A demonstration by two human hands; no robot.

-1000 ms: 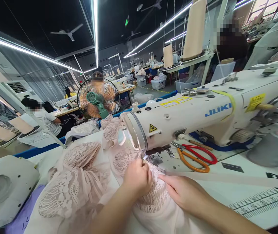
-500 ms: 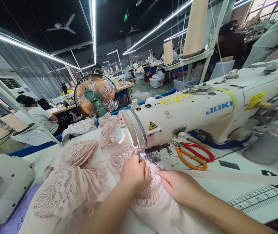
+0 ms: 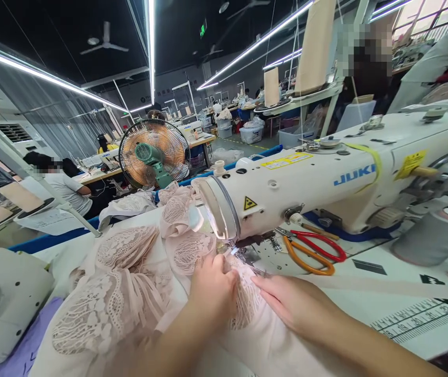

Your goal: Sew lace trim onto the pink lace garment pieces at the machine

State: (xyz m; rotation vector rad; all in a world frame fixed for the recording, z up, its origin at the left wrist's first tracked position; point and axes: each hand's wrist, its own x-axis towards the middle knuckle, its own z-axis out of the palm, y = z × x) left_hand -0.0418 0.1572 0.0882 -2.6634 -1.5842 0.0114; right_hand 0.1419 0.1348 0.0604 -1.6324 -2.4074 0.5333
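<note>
A pale pink lace bra lies under the presser foot of a white sewing machine. My left hand is on the lace just left of the foot, its fingers curled and closed on the fabric. To the right of the foot, my right hand pinches the fabric edge between thumb and fingers. Another lace cup of pale pink shows beyond my left hand. Light from the machine head falls on the needle area. The fingertips of both hands are partly hidden in the cloth.
More lace bras are heaped on the left. Orange-and-red-handled scissors lie right of the needle, near a grey thread cone. A pale strip crosses the table. A fan stands behind; a seated person is at left.
My left hand has drawn slightly back and left from the presser foot, fingers still bent on the lace. My right hand has shifted very little. The view has moved slightly.
</note>
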